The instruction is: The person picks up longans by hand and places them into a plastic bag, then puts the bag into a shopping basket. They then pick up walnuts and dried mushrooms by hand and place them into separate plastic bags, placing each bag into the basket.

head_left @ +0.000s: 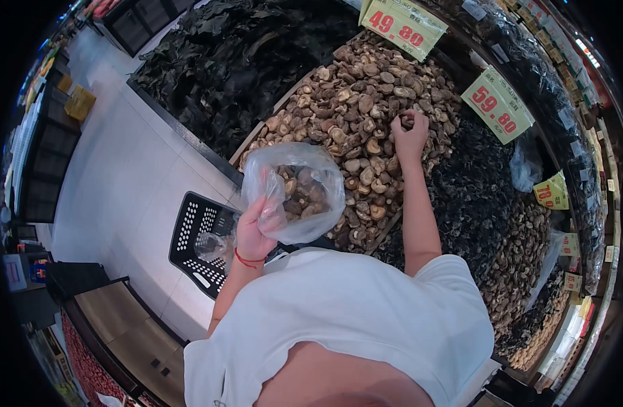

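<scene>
My left hand (255, 229), with a red string on its wrist, grips the rim of a clear plastic bag (328, 178). The bag hangs open, and several dried mushrooms (303, 197) lie inside it. To the right, my right hand (411, 133) is over the heap of dried mushrooms (366, 102), its fingers curled round a dark mushroom (406, 122). The bag's right side overlaps the lower left part of the heap in this view.
A black basket (189, 234) holding a clear bag is on the floor at left. Dark dried seaweed (257, 54) fills the bin behind, black fungus (467, 183) the right one. Price signs (498, 105) stand along the right edge.
</scene>
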Demonstrator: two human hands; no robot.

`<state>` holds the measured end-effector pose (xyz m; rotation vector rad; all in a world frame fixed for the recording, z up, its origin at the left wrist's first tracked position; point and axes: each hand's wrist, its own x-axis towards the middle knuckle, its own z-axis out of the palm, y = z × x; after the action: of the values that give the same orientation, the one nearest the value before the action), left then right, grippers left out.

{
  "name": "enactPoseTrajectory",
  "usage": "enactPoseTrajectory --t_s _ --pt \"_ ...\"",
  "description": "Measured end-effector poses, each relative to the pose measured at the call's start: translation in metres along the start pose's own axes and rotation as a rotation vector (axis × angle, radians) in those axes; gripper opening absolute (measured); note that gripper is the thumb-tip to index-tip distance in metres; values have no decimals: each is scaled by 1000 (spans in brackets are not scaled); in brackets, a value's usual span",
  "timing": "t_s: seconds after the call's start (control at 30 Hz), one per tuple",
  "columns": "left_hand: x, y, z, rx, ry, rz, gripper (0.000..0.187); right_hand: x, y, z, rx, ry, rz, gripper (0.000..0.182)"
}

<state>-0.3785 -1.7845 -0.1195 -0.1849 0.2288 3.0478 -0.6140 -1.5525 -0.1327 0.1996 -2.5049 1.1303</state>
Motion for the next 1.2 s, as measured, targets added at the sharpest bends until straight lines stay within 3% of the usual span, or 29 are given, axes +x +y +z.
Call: enactPoseTrajectory --t_s 0.03,0.07,0.2,0.3,0.43,0.5,0.53,0.57,0.63,0.67,0.8,0.83,0.97,1.13,1.2 --pt "0 -1 1 -1 6 5 37 -1 -1 0 26 -2 6 31" --pt "0 -1 1 -2 6 5 36 -2 1 2 -169 -23 -30 34" --pt "1 -1 -1 -17 -36 -19 34 -5 2 -1 -229 -66 -106 37" --pt "1 -1 0 10 9 -6 33 1 3 -3 -82 -58 -45 38" --pt "1 -1 0 10 2 -17 31 11 -2 -9 38 168 -34 34" --pt "1 -2 -1 -19 14 -1 40 20 -1 -11 311 245 50 30" --pt "2 -1 -1 -18 16 -8 40 28 12 -5 533 240 140 26" --pt "2 -1 1 0 7 -11 33 26 9 -8 530 245 144 26" --pt "3 -1 1 16 -5 -14 27 27 -2 -15 1218 110 455 25" --pt "4 -1 0 8 -28 -19 27 23 -12 -20 1298 32 485 24" --pt "4 -1 1 9 -15 0 28 -30 -75 -18 1339 -413 548 30" --pt "4 -2 2 11 -9 -5 28 -47 -77 -7 1371 -624 487 32" --pt "4 -4 5 11 -16 -11 26 -99 -98 18 1105 -966 410 35" --pt "2 -2 10 -23 -5 -30 28 -92 -95 9 1027 -911 299 25" --pt "2 -2 9 -47 36 -24 28 -73 -79 2 879 -723 193 20"
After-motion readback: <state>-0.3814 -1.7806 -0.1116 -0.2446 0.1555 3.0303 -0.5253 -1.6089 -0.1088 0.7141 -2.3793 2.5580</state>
